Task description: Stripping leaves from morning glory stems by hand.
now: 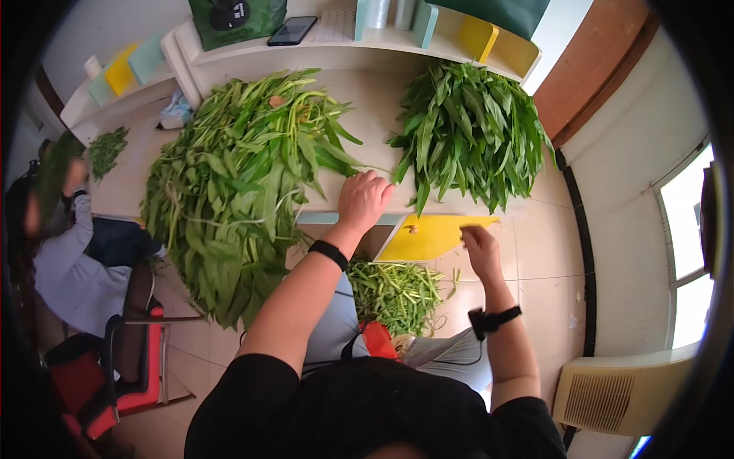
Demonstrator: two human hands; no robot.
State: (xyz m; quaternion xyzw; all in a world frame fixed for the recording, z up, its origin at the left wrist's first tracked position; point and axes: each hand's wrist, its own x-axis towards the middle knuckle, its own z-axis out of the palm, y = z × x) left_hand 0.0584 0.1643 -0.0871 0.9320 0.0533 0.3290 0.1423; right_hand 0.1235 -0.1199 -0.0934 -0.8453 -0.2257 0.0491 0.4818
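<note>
My left hand [366,198] is above the desk's front edge, at the right tip of a big heap of leafy greens, apparently water spinach [246,172]. Its fingers are curled around the end of a thin leaf or stem. Off to the right, my right hand [481,249] hangs past the desk edge near a yellow cabinet door [424,238]. Its fingers are bent together, and whether they hold anything is not clear. A neater pile of long-leaved greens [473,132] lies at the desk's right end. Cut stems and greens [395,292] lie low between my legs.
A smartphone [292,30] and a green bag [238,23] rest on the shelf behind the desk [367,86]. At left, another person [86,258] sits by a small bunch of greens [107,152], near a red and black chair [149,367]. A beige appliance [613,396] stands at lower right.
</note>
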